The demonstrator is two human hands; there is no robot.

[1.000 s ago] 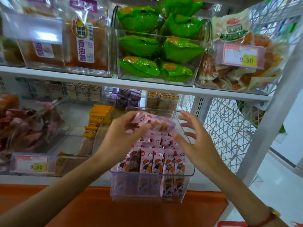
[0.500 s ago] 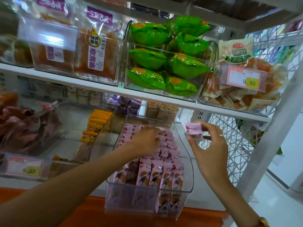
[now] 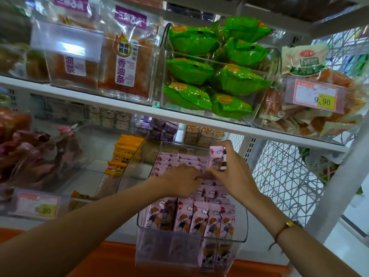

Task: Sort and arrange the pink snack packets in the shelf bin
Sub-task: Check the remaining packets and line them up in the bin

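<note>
A clear plastic bin (image 3: 242, 239) on the lower shelf holds several pink snack packets (image 3: 199, 216) standing in rows, cartoon faces to the front. My left hand (image 3: 182, 180) rests palm down on the packets in the middle of the bin, fingers reaching into the rows. My right hand (image 3: 231, 172) pinches one pink packet (image 3: 216, 157) upright above the bin's right side, its lower end touching the rows next to my left fingertips.
Left of the bin are yellow packets (image 3: 123, 154) in another clear bin and dark red packets (image 3: 36, 156). The upper shelf (image 3: 139, 108) carries green packets (image 3: 215, 72) and orange snack bags. A white wire mesh panel (image 3: 283, 176) stands right.
My right hand has brought the pink packet from the right of the bin in over the rows. My left hand stays pressed on the packets.
</note>
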